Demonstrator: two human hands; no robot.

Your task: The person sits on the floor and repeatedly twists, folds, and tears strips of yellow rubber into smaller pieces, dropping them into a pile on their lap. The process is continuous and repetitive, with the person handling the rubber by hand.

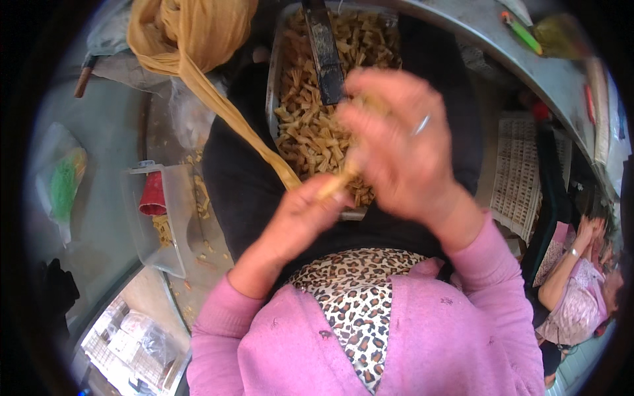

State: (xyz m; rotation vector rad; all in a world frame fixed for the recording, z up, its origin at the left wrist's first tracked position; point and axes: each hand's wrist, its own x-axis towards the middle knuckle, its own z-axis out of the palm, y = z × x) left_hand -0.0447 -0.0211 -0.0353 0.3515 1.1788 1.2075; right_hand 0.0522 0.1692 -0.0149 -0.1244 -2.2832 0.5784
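Observation:
My left hand [309, 203] grips a long tan strip [233, 111], which looks like bean-curd skin. The strip runs up to a large loose bundle [213, 34] of the same material at the upper left. My right hand [406, 143], ringed and blurred by motion, has its fingers curled around the strip's short end, close to the left hand. Below both hands, between the knees, sits a metal tray [271, 94] heaped with small knotted pieces [309, 133]. A dark, worn bar [324, 54] juts over the tray from its far side.
To the left, a clear plastic bin [176, 218] holds a red cup [152, 194] and tan scraps. A metal table edge [495, 44] curves along the upper right, with a green lighter [525, 37] on top. A white plastic crate [515, 173] and another person [574, 307] are at right.

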